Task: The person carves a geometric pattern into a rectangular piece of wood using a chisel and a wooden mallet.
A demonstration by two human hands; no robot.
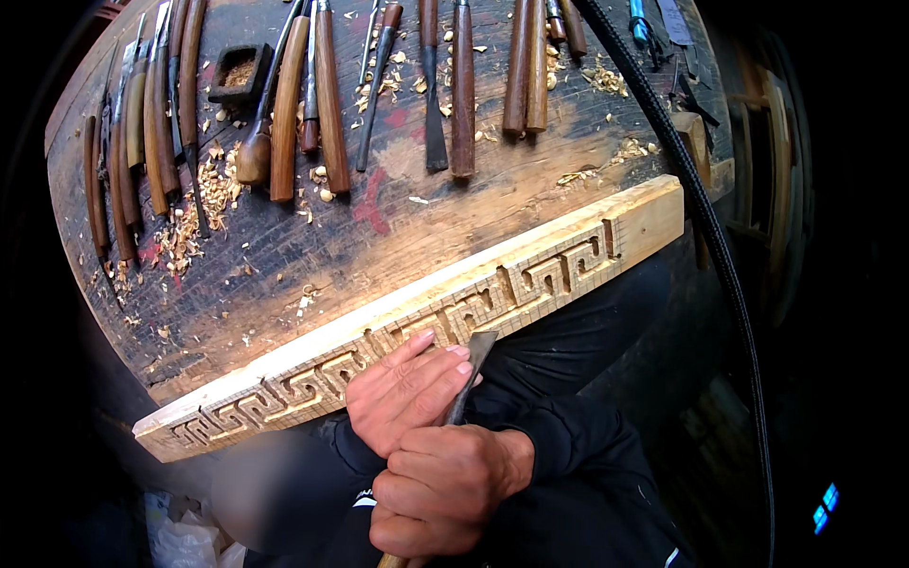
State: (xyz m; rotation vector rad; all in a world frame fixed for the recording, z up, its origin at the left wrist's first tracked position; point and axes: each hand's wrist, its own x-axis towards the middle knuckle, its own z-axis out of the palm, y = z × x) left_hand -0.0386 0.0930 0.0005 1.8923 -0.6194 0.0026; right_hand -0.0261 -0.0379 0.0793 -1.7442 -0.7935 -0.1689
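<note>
Right fingers (407, 492) clamped on chisel (480, 353), left fingers (431, 383) flat over board (644, 222); shavings (216, 194) beyond, cable (703, 204) right

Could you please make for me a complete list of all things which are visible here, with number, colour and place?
Carved board: one, pale wood, across the table's near edge
Chisel: one, grey blade, in the right hand
Carving tools: over a dozen, mostly brown handles, along the table's far side
Square box: one, black, among the tools
Wood shavings: many, pale, scattered on the table
Table: one, dark and worn brown, beyond the board
Cable: one, black, down the right
Plastic bag: one, whitish, lower left
Left hand: one, bare, on the board
Right hand: one, bare, around the chisel
Sleeves: two, dark, lower middle
</note>
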